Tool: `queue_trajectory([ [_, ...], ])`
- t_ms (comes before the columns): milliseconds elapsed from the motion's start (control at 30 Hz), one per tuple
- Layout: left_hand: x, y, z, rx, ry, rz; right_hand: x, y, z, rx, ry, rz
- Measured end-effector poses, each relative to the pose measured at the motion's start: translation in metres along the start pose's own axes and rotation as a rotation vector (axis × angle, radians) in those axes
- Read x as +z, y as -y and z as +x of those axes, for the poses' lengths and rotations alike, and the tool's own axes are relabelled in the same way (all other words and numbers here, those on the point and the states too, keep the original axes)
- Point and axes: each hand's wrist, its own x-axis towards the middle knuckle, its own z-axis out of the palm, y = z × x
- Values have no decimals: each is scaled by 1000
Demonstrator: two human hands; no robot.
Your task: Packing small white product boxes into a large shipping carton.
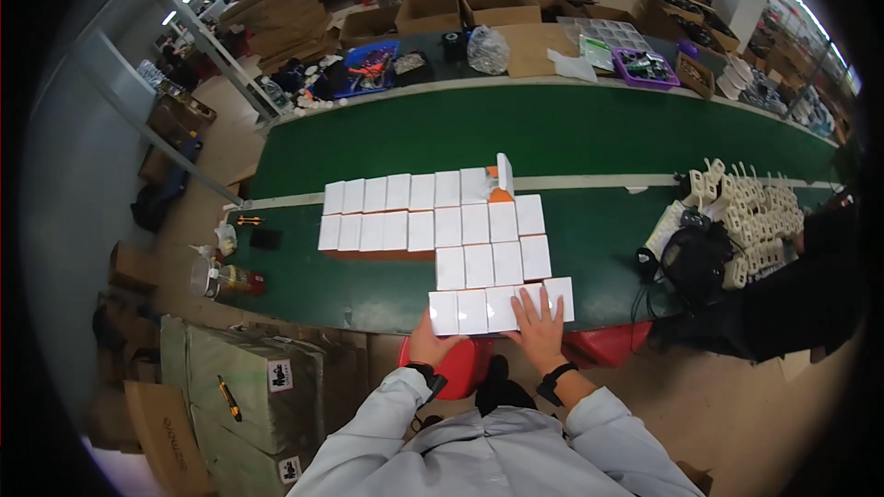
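Note:
Small white boxes (449, 268) with orange sides lie in rows on the green workbench (387, 290). At the bench's near edge is a separate row of white boxes (472, 311). Its left end touches my left hand (428, 342), thumb along the near side and fingers at the corner, partly hidden. Over the right part of this row my right hand (540, 327) lies flat with its fingers spread. In the farthest row, one box (502, 179) stands open with its lid up and orange inside showing.
Cream plastic parts (750, 221) pile up at the right, beside a black bundle (695, 258) and a person's dark sleeve (783, 290). Jars (214, 278) stand at the left end. Red stools (451, 368) are under the near edge. Across the bench are cartons (497, 2) and a blue tray (354, 85).

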Motion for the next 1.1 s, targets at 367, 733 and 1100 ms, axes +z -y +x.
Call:
queue_trajectory([
  [367, -15, 14, -5, 9, 158, -20, -14, 11, -1, 37, 20, 73],
  [733, -146, 119, 24, -230, -98, -166, -39, 15, -12, 61, 25, 168],
  [1100, -255, 262, 130, 41, -196, 280, 31, 199, -328, 1513, 257, 346],
])
